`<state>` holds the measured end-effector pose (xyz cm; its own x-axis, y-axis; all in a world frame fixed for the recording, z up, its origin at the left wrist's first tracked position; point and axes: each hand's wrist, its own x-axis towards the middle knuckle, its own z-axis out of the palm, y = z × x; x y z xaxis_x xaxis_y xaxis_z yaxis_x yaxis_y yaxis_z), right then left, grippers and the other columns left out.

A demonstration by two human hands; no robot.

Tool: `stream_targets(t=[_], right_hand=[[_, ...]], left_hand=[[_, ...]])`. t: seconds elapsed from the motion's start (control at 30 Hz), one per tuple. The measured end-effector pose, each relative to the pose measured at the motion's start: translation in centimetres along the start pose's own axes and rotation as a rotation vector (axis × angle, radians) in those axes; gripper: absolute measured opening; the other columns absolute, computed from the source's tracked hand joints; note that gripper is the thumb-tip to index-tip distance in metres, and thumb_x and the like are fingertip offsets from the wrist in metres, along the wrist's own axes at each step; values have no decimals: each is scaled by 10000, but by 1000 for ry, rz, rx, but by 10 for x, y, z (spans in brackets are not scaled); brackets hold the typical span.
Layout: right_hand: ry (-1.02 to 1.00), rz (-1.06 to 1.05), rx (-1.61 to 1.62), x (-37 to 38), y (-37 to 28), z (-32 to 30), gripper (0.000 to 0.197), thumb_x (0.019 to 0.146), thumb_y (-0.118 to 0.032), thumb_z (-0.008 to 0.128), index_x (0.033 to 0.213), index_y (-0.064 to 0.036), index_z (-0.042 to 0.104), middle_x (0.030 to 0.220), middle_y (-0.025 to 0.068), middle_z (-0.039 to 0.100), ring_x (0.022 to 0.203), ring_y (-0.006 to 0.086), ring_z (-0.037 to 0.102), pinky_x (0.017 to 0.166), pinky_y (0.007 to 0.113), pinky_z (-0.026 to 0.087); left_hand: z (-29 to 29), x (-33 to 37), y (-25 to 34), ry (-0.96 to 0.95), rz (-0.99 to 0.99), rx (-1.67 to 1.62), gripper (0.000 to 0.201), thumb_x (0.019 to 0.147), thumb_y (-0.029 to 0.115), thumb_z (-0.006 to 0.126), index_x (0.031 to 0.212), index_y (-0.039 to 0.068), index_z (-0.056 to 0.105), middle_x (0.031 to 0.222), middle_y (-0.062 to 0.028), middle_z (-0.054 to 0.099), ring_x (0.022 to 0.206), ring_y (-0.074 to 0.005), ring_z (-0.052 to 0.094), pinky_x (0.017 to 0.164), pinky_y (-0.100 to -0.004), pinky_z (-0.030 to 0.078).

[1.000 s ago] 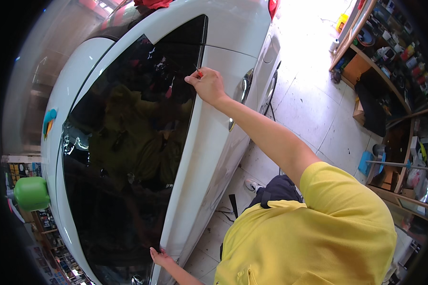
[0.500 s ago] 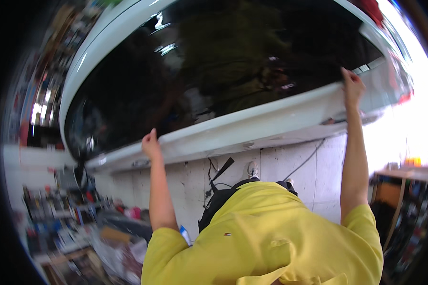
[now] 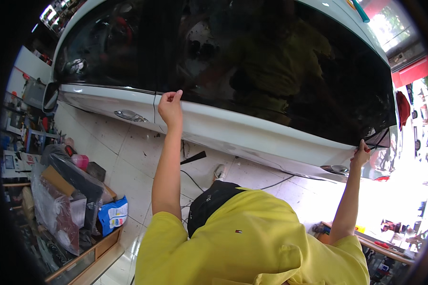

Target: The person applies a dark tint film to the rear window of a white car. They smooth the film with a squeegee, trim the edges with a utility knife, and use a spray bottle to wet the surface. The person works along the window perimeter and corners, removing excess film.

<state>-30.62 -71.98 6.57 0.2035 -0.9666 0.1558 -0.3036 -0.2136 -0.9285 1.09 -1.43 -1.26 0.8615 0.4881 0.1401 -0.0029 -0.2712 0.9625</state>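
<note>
A white car (image 3: 233, 124) stands side-on before me, its dark side windows facing up in the view. Over the rear side window lies a glossy dark sheet that looks like window film (image 3: 280, 71), with my reflection in it. My left hand (image 3: 170, 110) is closed in a pinch at the film's lower left corner, beside the door gap; the edge between the fingertips is hard to see. At the lower right corner, near the rear door handle (image 3: 335, 169), my right hand (image 3: 361, 154) pinches the film's edge. A small lighter window patch shows there.
A front door handle (image 3: 131, 116) and side mirror (image 3: 50, 97) stick out at left. Plastic-wrapped goods (image 3: 57, 209) and a blue packet (image 3: 113, 214) crowd the lower left. A black strap (image 3: 193, 157) and cables lie on the tiled floor. A wooden-topped cabinet (image 3: 390, 251) stands at lower right.
My view has turned and shifted, so more of the car's front door shows. In the picture my left hand sits higher and my right hand lower; both stay pinched at the window's lower edge.
</note>
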Motion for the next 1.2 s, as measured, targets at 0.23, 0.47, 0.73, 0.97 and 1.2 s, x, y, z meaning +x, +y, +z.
stream_targets(t=[0.23, 0.47, 0.73, 0.97, 1.2], right_hand=[[68, -29, 28, 2, 8, 7, 292, 987, -354, 836, 927, -90, 724, 644, -17, 573, 480, 84, 464, 421, 256, 290], [50, -51, 4, 3, 7, 5, 327, 978, -358, 841, 988, -41, 762, 676, 16, 608, 561, 122, 526, 526, 304, 410], [-310, -1173, -529, -179, -54, 73, 307, 964, 59, 676, 1220, -97, 745, 1162, 111, 684, 1124, 307, 672, 862, 409, 601], [-713, -1332, -611, -283, -107, 139, 682, 736, 57, 791, 1380, -154, 708, 1420, 101, 629, 1312, 342, 576, 1072, 485, 495], [-467, -1645, -253, -243, -260, 161, 665, 625, 115, 740, 1275, -28, 738, 1306, 122, 696, 1106, 356, 677, 863, 430, 615]], left_hand=[[0, 0, 3, 1, 24, 97, 277, 908, 295, 889, 901, 45, 770, 772, -21, 698, 718, -181, 628, 706, -354, 520], [2, -2, -2, 30, 45, 138, 242, 915, 278, 883, 974, 72, 771, 909, -28, 734, 805, -226, 672, 745, -401, 542], [35, -97, 19, -269, 1290, 239, 320, 861, 93, 766, 1143, 233, 825, 1164, -18, 725, 1103, -252, 671, 989, -421, 484], [53, -78, 18, -297, 1340, 195, 464, 759, 47, 755, 1172, 240, 839, 1137, -4, 708, 1079, -233, 658, 952, -416, 475], [55, -80, 27, -344, 1229, 73, 484, 730, 11, 758, 1162, 214, 840, 1109, -15, 683, 1031, -253, 637, 918, -420, 474]])
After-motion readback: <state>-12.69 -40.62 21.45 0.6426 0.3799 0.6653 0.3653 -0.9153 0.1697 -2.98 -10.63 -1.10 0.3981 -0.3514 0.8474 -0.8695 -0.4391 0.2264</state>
